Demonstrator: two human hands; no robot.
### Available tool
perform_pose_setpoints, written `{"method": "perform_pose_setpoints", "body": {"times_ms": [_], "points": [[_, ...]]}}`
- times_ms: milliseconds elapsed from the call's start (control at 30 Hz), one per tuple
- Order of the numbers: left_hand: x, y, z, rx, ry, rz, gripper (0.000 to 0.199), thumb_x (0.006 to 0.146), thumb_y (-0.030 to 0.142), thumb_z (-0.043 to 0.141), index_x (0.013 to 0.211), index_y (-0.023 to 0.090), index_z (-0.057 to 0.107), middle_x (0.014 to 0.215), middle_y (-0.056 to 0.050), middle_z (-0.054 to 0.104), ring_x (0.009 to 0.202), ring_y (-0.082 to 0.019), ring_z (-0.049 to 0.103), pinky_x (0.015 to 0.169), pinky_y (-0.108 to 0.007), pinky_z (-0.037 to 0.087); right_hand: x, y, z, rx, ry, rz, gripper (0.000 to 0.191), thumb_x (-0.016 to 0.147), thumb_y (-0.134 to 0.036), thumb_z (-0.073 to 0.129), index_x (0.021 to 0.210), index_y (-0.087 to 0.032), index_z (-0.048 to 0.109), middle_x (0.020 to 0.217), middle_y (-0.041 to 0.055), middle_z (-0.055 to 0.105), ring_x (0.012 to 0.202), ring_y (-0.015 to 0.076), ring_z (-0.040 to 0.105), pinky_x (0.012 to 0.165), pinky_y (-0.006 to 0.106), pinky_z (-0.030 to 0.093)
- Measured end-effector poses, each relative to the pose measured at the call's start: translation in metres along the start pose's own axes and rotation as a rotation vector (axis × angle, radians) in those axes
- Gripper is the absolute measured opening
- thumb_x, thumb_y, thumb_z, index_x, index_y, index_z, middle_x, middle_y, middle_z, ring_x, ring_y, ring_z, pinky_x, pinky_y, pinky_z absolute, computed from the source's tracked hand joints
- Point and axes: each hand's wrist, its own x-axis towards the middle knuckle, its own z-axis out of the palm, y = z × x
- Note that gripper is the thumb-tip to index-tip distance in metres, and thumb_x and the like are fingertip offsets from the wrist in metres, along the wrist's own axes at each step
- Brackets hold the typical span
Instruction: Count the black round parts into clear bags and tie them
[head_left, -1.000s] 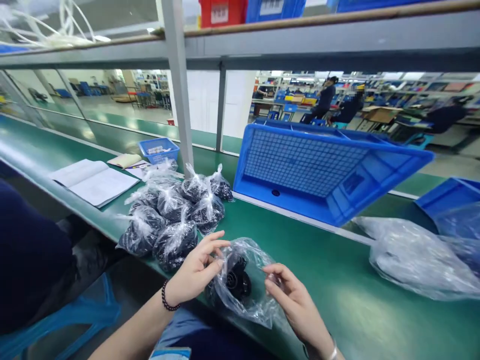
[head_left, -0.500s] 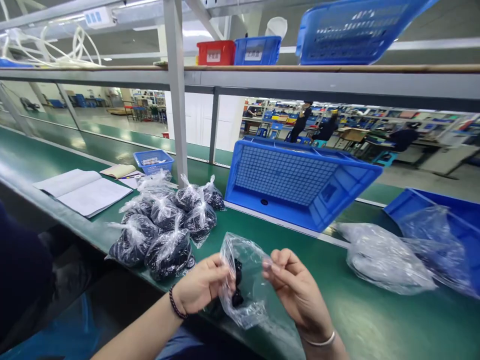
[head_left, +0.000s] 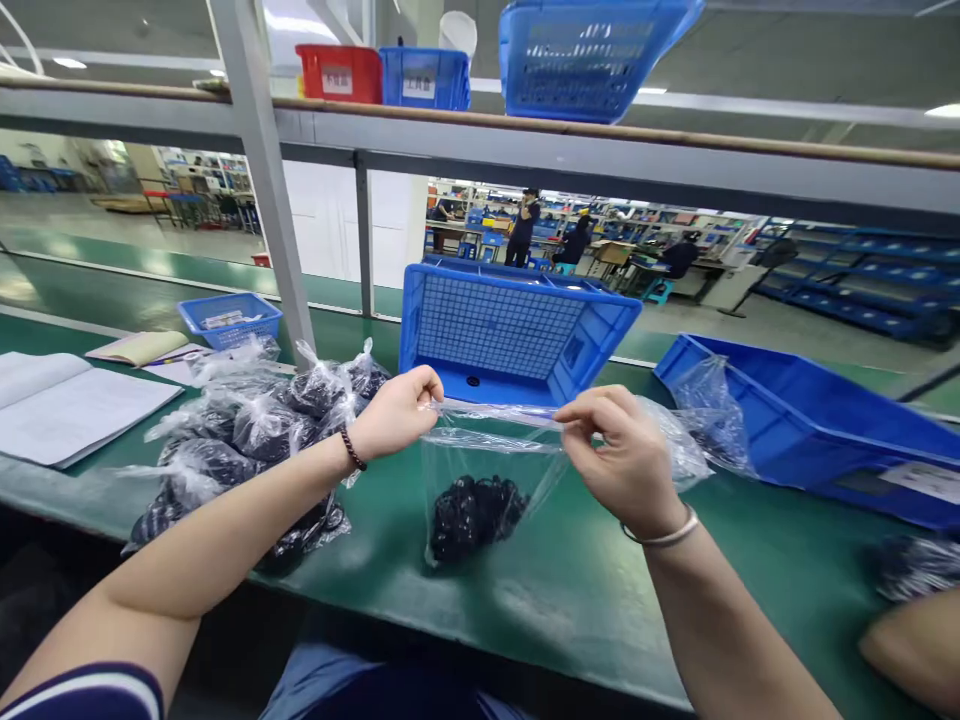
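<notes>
The left hand (head_left: 396,412) and right hand (head_left: 626,455) pinch a clear plastic bag (head_left: 487,478), mouth upward, stretched sideways; a small blue plastic bin's (head_left: 456,88) white label (head_left: 418,88) reads "工具盒".

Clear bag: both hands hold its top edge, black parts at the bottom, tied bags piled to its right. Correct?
Wrong side: the tied bags are piled to the left of the clear bag, as the head view shows. The rest stands: the left hand and right hand hold its top edge, and the black parts lie at its bottom.
</notes>
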Motion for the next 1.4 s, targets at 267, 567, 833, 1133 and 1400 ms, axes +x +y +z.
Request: {"method": "perform_pose_setpoints", "body": {"times_ms": [267, 567, 833, 1133, 1400], "points": [[0.036, 0.02, -0.003, -0.138, -0.072, 0.042, 0.038, 0.055, 0.01, 0.066, 0.093, 0.014, 0.062, 0.063, 0.007, 0.049, 0.057, -0.008, 0.047, 0.056, -0.021, 0.038, 0.009, 0.033, 0.001, -0.125, -0.054, 0.198, 0.023, 0.078, -0.014, 0.053, 0.097, -0.02, 0.063, 0.095, 0.006, 0.064, 0.056, 0.0127, 0.051, 0.063, 0.032, 0.052], [0.042, 0.006, -0.014, 0.071, 0.011, 0.304, 0.016, 0.068, 0.008, 0.051, 0.067, 0.014, 0.065, 0.077, -0.003, 0.057, 0.069, -0.012, 0.055, 0.066, -0.026, 0.046, 0.011, 0.036, -0.009, -0.056, -0.1, 0.219, 0.017, 0.081, -0.022, 0.058, 0.097, -0.02, 0.064, 0.098, 0.0071, 0.066, 0.06, 0.0131, 0.058, 0.061, 0.03, 0.052], [0.031, -0.01, -0.026, 0.714, -0.415, 0.452, 0.026, 0.077, 0.015, 0.048, 0.081, 0.018, 0.074, 0.136, -0.01, 0.051, 0.12, -0.029, 0.053, 0.106, -0.046, 0.043, -0.008, 0.061, -0.012, -0.236, -0.706, -0.077, 0.021, 0.085, -0.02, 0.048, 0.083, -0.022, 0.069, 0.092, 0.0049, 0.071, 0.081, 0.0196, 0.067, 0.072, 0.033, 0.052], [0.029, 0.021, -0.055, 0.563, -0.331, 0.607, 0.026, 0.084, 0.035, 0.056, 0.064, 0.018, 0.065, 0.124, -0.009, 0.063, 0.11, -0.026, 0.056, 0.102, -0.045, 0.043, 0.003, 0.05, -0.052, -0.152, -0.313, -0.007, 0.031, 0.091, -0.048, 0.054, 0.071, -0.024, 0.057, 0.072, 0.0034, 0.062, 0.067, 0.0178, 0.058, 0.064, 0.033, 0.046], [0.014, 0.036, -0.02, -0.238, -0.811, 0.542, 0.054, 0.075, 0.075, 0.055, 0.056, 0.029, 0.075, 0.122, -0.006, 0.069, 0.139, -0.034, 0.04, 0.113, -0.053, 0.034, -0.019, 0.049, 0.018, 0.483, -0.029, 0.396, 0.034, 0.091, -0.055, 0.053, 0.085, -0.022, 0.056, 0.095, 0.0063, 0.068, 0.088, 0.0196, 0.064, 0.078, 0.036, 0.052]]}}
